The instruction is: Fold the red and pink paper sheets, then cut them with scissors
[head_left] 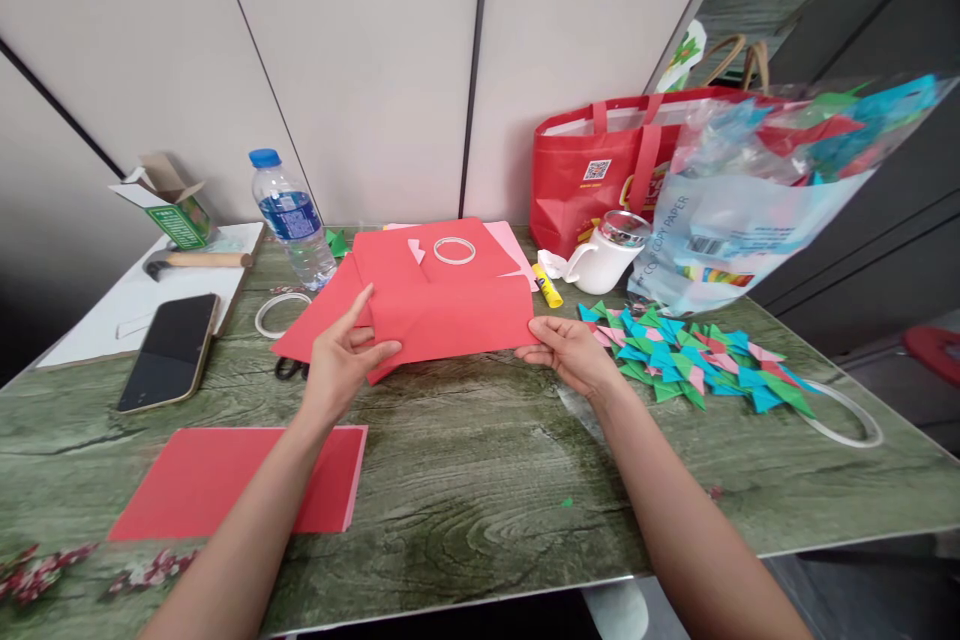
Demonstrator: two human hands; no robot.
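Observation:
My right hand [568, 352] pinches the lower right corner of a red sheet of paper [457, 315], its thumb on the front. At the sheet's left edge, my left hand [341, 352] holds it with the thumb across the front and the index finger raised. The sheet bends upward in a curve between both hands. Behind it lie more red sheets [375, 245] with a white ring [454, 251] on top. Dark scissor handles [289, 368] stick out from under the paper at the left. A stack of red paper [202, 480] lies near my left forearm.
At the left are a phone [169, 350], a hammer [202, 261], an opened box [176, 210] and a water bottle [289, 220]. To the right stand a white mug [600, 260], a glue stick [547, 286], folded paper triangles [682, 355], a red bag [566, 185] and a filled plastic bag [735, 230].

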